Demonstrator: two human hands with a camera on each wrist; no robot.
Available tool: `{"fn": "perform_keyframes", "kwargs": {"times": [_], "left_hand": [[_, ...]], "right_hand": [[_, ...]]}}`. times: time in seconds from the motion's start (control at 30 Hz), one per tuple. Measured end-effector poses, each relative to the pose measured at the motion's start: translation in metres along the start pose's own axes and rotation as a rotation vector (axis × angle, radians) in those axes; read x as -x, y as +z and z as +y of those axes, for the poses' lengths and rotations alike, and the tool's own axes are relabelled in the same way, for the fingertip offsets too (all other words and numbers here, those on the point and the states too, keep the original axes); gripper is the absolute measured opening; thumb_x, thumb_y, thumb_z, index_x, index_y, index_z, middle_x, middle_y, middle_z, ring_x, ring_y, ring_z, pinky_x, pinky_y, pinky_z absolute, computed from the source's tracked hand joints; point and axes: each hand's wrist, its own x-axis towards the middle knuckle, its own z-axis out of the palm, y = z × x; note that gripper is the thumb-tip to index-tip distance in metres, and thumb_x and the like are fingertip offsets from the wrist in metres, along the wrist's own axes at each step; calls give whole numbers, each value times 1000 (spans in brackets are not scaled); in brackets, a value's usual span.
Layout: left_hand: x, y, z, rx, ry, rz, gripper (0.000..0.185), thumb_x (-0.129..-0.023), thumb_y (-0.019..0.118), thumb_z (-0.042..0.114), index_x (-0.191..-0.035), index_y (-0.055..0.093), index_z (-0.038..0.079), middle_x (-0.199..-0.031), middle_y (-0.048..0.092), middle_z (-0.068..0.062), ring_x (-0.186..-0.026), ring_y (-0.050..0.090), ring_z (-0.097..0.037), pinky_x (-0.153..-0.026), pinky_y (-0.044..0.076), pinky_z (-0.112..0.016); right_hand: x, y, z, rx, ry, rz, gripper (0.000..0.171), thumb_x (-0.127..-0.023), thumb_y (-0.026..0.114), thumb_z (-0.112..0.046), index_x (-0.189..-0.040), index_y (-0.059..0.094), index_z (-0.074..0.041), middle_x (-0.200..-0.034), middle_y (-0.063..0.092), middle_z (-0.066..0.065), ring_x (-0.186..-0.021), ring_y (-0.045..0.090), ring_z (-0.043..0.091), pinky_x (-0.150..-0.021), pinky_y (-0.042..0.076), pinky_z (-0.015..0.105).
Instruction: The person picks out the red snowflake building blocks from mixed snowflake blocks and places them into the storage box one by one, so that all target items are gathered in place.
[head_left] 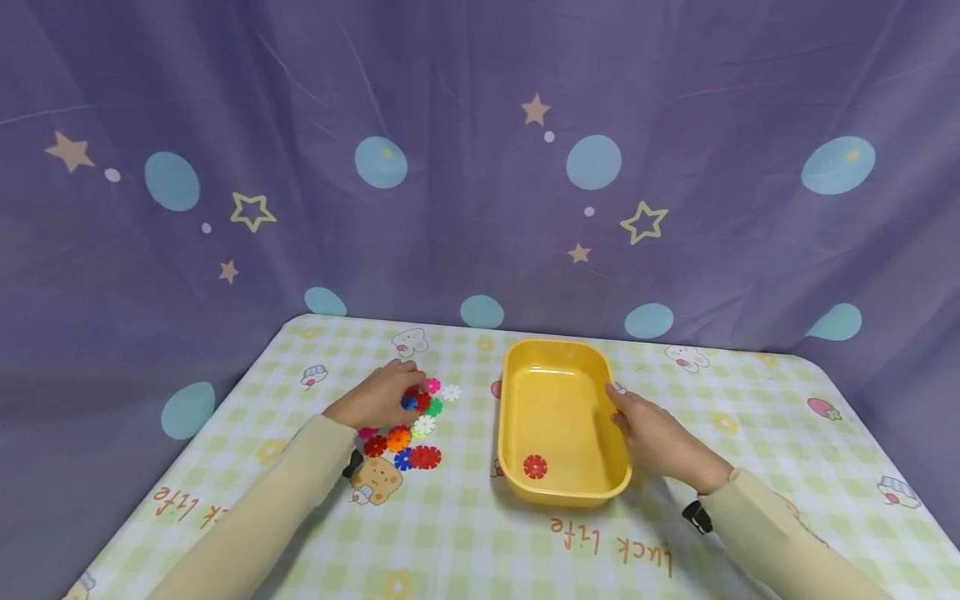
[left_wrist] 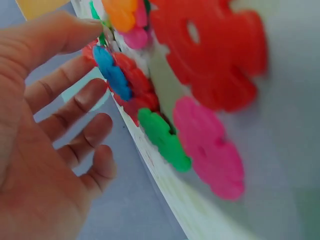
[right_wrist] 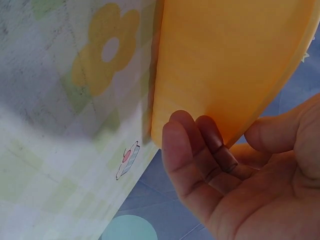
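Observation:
My left hand [head_left: 381, 397] is over a loose group of plastic snowflake discs on the left of the table. In the left wrist view its thumb and fingers are spread apart, the tips close to a blue disc [left_wrist: 112, 72] and red ones. A green disc [left_wrist: 164, 140] and a pink disc [left_wrist: 209, 147] lie nearer that camera. With thumb and curled fingers, my right hand [head_left: 660, 435] grips the right rim of a yellow plastic tray [head_left: 561, 408]. One red disc [head_left: 535, 467] lies inside the tray, near its front left corner.
A checked, printed cloth [head_left: 457, 533] covers the table. Toward me from the left hand lie an orange disc [head_left: 399, 438] and a red disc [head_left: 426, 457]; a white disc [head_left: 451, 392] sits to its right. A purple curtain [head_left: 480, 167] hangs behind the table.

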Motion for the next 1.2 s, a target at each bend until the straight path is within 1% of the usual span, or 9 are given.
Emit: {"fn": "perform_keyframes", "kwargs": {"times": [0.2, 0.37, 0.5, 0.67, 0.77, 0.87, 1.0, 1.13, 1.2], "left_hand": [[-3, 0, 6, 118, 36, 22, 28, -78, 76, 16, -102, 62, 14, -88, 55, 2, -81, 44, -16, -73, 43, -31], [-6, -4, 20, 164, 72, 41, 27, -80, 75, 16, -105, 64, 14, -95, 56, 5, -89, 50, -19, -79, 45, -31], [-12, -10, 38, 168, 172, 83, 26, -80, 76, 15, -104, 66, 14, -98, 56, 6, -97, 52, -20, -86, 44, -31], [-23, -17, 65, 191, 339, 129, 27, -79, 77, 12, -105, 68, 14, -98, 56, 6, -98, 48, -15, -86, 43, -27], [-30, -20, 78, 183, 402, 150, 28, -79, 78, 14, -105, 69, 14, -99, 57, 7, -98, 45, -9, -86, 42, -24], [-36, -22, 88, 189, 447, 161, 29, -77, 80, 15, -104, 70, 12, -99, 59, 4, -98, 46, -11, -101, 33, -27], [-44, -19, 103, 193, 458, 129, 27, -77, 80, 14, -102, 70, 11, -96, 59, 3, -95, 46, -12, -104, 28, -28], [-55, -12, 123, 119, 451, 41, 27, -77, 79, 18, -102, 71, 14, -94, 60, 5, -92, 44, -11, -82, 39, -22], [-63, -7, 133, 55, 453, -8, 27, -77, 80, 21, -101, 72, 15, -93, 61, 6, -90, 43, -12, -80, 38, -22]], "right_hand": [[1, -1, -1, 3, 16, -11, 48, -95, 50, -1, -138, 35, 13, -131, 46, 32, -117, 48, 42, -93, 40, 53], [1, 0, 0, 8, 12, -12, 48, -95, 51, 0, -138, 35, 13, -128, 48, 31, -114, 51, 41, -92, 41, 52], [1, 1, 0, 14, 13, -13, 48, -95, 51, 0, -138, 35, 13, -127, 49, 31, -113, 52, 41, -91, 42, 52], [1, 1, -1, 19, 16, -12, 47, -95, 50, 0, -138, 35, 13, -127, 49, 32, -113, 52, 42, -91, 42, 52], [1, 1, -1, 14, 21, -11, 47, -95, 49, 0, -139, 35, 12, -129, 47, 32, -115, 50, 42, -92, 41, 53], [1, 2, -1, 12, 23, -6, 47, -96, 49, -1, -139, 34, 12, -130, 47, 31, -116, 49, 42, -93, 40, 53], [1, 3, 0, 18, 24, 2, 47, -96, 50, -1, -139, 35, 12, -129, 48, 31, -116, 50, 42, -93, 40, 53], [1, 3, 0, 21, 19, 7, 47, -95, 50, 0, -138, 35, 13, -127, 49, 32, -114, 51, 42, -92, 41, 52], [0, 3, 1, 22, 15, 10, 47, -95, 50, 0, -138, 35, 13, -127, 49, 32, -114, 51, 42, -92, 42, 52]]}}
